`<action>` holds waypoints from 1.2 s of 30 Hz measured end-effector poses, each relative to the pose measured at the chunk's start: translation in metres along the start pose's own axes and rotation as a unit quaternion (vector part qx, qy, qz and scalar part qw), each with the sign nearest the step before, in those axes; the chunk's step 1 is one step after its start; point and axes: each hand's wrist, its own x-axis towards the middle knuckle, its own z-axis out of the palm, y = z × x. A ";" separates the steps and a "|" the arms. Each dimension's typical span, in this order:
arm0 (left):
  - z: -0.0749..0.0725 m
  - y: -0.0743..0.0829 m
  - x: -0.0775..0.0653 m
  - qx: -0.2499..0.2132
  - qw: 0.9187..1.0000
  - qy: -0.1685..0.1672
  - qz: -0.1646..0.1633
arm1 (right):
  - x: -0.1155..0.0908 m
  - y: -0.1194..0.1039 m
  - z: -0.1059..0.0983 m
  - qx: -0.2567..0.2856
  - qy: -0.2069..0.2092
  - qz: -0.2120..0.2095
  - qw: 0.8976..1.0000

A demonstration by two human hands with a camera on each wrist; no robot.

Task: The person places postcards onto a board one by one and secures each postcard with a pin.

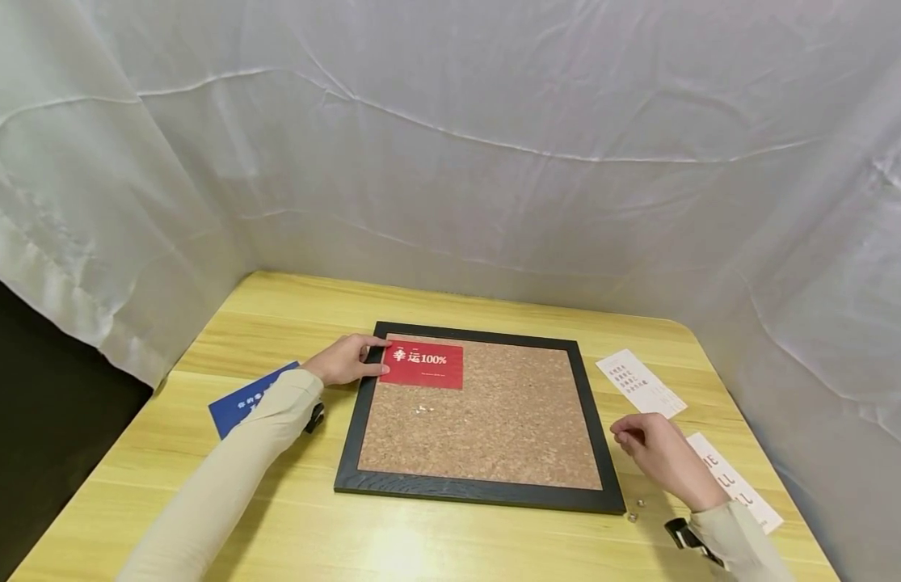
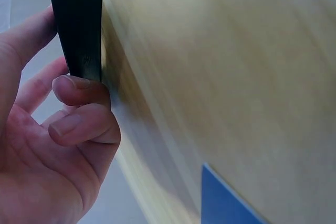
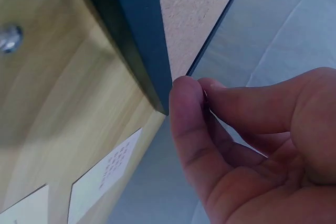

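Note:
A red card (image 1: 435, 378) with white lettering lies in the upper left corner of a black-framed cork board (image 1: 494, 428). With thumb and forefinger spread, my left hand (image 1: 343, 360) presses the card's left edge. In the left wrist view its bent lower fingers (image 2: 86, 124) touch the side of the black frame (image 2: 81, 30). My right hand (image 1: 661, 457) hovers just right of the board, pinching a small thumbtack (image 3: 206, 98) between thumb and fingertip. Most of that tack is hidden by the fingers.
Two silver thumbtacks (image 1: 633, 517) lie near the board's lower right corner. Two white cards, an upper one (image 1: 642, 384) and a lower one (image 1: 741, 493), lie right. A blue card (image 1: 239, 408) sits partly under the left forearm. White bits (image 1: 423, 410) dot the cork. Pale curtains (image 1: 494, 202) enclose the table.

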 end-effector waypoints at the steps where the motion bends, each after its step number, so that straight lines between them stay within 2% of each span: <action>1: 0.000 0.000 0.000 0.001 1.000 0.000 0.000 | 0.002 -0.001 0.000 -0.001 0.002 0.000 1.000; 8: -0.001 0.003 0.001 0.004 1.000 -0.001 -0.004 | 0.011 -0.011 0.000 -0.019 0.016 -0.009 1.000; 23: -0.002 0.003 0.001 -0.001 1.000 -0.005 -0.002 | 0.035 -0.026 0.000 -0.013 0.057 -0.075 0.995; 31: -0.002 0.001 -0.001 0.007 1.000 -0.002 0.006 | 0.058 -0.039 -0.004 0.011 0.045 -0.070 0.997; 36: -0.001 0.001 0.000 0.005 1.000 -0.004 0.000 | 0.073 -0.047 -0.003 0.015 0.041 -0.064 0.997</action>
